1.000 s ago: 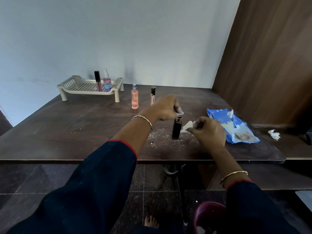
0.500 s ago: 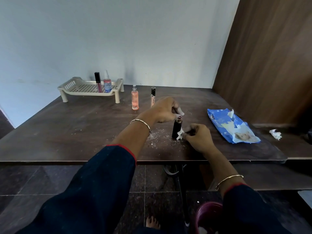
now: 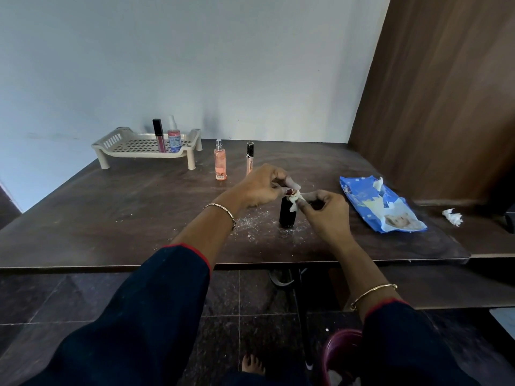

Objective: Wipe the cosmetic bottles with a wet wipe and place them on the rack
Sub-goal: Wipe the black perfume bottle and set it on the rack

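Note:
A black bottle stands upright on the dark table near its front edge. My left hand pinches the bottle's top. My right hand presses a small white wet wipe against the bottle's upper part. Behind them stand an orange spray bottle and a slim beige tube with a black cap. The cream rack at the back left holds a dark-capped pink tube and a pink spray bottle.
A blue wet wipe pack lies at the right with a wipe sticking out. A crumpled used wipe sits further right. White crumbs dot the table around the black bottle. A wooden panel rises on the right. A maroon bin stands on the floor below.
My right hand has brought the wipe from beside the bottle's base up to its top. My left hand has stayed on the bottle's top.

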A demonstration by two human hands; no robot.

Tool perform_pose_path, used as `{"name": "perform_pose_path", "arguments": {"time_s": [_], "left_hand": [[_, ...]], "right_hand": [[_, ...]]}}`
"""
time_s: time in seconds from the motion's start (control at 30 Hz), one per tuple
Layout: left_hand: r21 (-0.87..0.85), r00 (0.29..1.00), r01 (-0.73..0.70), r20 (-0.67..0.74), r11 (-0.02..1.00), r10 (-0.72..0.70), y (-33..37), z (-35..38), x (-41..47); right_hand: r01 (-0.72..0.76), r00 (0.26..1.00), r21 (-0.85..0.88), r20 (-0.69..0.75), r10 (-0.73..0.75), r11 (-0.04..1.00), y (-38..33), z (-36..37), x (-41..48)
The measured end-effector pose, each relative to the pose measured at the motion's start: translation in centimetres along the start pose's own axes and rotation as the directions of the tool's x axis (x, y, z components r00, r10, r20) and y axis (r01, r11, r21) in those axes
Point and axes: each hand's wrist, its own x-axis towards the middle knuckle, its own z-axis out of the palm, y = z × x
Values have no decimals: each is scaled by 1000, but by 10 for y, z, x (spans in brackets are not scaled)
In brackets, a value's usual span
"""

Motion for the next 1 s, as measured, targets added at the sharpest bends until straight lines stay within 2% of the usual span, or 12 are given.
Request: {"name": "perform_pose_path", "arguments": {"time_s": [0.13,0.27,0.4,0.6,0.9,1.0], "left_hand": [[-6,999,-5,-35,1000,5,-4,2,-2],[-36,997,-12,-72,999,9,-4,6,-6],[-74,995,-22,-96,997,15,-6,8,-8],[-92,994,-16,-107,996,6,-5,9,-9],[-121,989,-31,-145,992,14,-8,14,-11],[-163,979,-40,-204,986,6,-9,19,-13]], "right_hand": [[-19,1000,-38,11,20,999,1,-3,-3],[-35,995,-330,82,65,943,11,2,-17],[52,998,-550,52,-27,834,6,5,-22],[44,998,-590,-9,-61,806,1,9,-22],[158,987,-632,131,-96,759,0,3,-19],[161,986,-633,134,-97,757,-1,2,-20]]}}
